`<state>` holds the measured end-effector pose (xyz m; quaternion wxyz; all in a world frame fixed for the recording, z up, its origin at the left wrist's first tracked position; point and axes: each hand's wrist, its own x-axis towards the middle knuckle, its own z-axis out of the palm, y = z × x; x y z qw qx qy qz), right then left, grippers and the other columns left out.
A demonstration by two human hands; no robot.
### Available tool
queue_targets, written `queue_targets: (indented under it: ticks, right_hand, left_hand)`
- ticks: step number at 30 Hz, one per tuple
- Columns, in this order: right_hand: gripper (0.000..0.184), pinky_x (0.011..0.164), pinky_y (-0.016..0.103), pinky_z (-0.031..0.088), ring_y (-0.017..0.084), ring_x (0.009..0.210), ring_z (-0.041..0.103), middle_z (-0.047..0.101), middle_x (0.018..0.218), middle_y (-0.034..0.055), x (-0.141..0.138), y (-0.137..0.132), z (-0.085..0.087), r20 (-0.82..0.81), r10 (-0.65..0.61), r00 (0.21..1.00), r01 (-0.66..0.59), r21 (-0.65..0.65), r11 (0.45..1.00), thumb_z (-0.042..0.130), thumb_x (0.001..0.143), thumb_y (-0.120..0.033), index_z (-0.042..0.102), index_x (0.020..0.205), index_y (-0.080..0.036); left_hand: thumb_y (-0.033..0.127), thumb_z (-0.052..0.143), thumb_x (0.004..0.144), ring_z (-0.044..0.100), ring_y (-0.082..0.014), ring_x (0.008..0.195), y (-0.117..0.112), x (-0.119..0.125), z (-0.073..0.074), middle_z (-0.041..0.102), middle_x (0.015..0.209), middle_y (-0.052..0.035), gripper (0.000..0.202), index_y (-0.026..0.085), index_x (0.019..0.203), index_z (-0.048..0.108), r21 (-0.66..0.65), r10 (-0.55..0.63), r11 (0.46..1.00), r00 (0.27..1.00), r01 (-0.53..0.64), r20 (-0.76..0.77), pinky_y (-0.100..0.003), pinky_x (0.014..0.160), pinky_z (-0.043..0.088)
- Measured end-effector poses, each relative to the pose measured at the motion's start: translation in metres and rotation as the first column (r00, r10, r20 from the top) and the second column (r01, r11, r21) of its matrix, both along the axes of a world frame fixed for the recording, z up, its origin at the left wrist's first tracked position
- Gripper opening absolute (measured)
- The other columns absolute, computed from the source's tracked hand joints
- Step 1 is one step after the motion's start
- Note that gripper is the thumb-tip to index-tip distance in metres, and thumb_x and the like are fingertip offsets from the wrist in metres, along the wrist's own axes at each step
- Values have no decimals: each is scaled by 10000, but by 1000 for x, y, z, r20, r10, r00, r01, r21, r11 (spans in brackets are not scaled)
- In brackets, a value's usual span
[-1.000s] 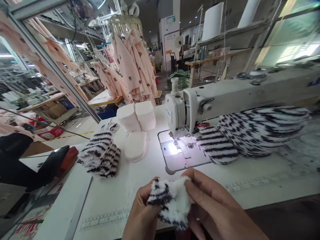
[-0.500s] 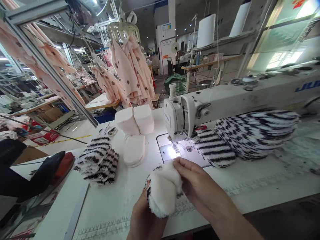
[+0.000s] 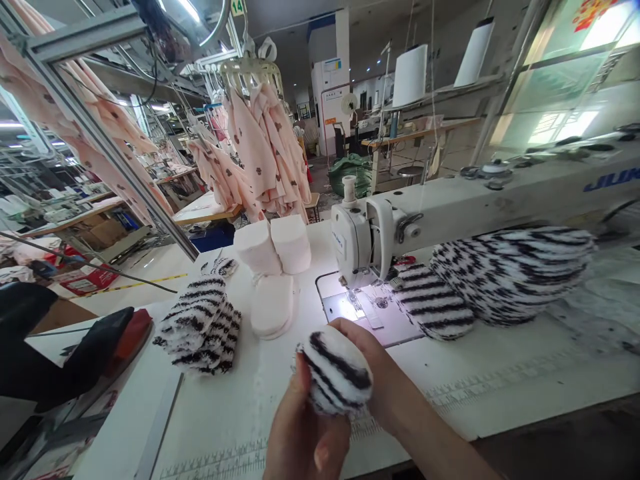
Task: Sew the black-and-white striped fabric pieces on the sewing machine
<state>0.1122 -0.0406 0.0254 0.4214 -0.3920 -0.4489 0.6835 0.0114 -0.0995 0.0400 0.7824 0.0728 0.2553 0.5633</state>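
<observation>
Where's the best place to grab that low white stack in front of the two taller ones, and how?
Probably grip the low white stack by its rounded near end, coming from your side, thumb on top. It lies flat with that end facing you, while the taller white stacks stand right behind its far end.

R hand [image 3: 381, 377]: fingertips hidden behind striped plush pc [image 3: 337, 373]. Sewing mach. [image 3: 460, 203] cut off at R edge, logo [image 3: 613, 181] too. Bkgd sign [image 3: 332, 65] txt too small.
</observation>
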Motion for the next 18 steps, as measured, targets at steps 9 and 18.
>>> queue_targets:
  ticks: [9, 18]
  right_hand:
    - [371, 771, 282, 485, 234, 972, 604, 675, 963, 33, 33, -32, 4, 319, -303, 898, 225, 257, 940, 479, 861, -549, 635, 1015, -250]
    - [337, 611, 239, 489, 119, 648, 574, 589, 929, 19, -30, -48, 2, 143, -57, 988, -5, 399, 917, 411, 919, -464, 505, 1188, -284]
  left_hand:
    - [361, 814, 657, 526, -36, 510, -4, -30, -30, 656, 789, -24, 293, 145, 819, 699, -18, 208, 970, 863, -244, -459, -87, 404, 386]
    - [411, 517, 892, 596, -192, 944, -11, -54, 17, 657, 1034, -36, 253, 245, 1048, 628, 619, 592, 754, -182, -220, -785, -256, 818, 471]
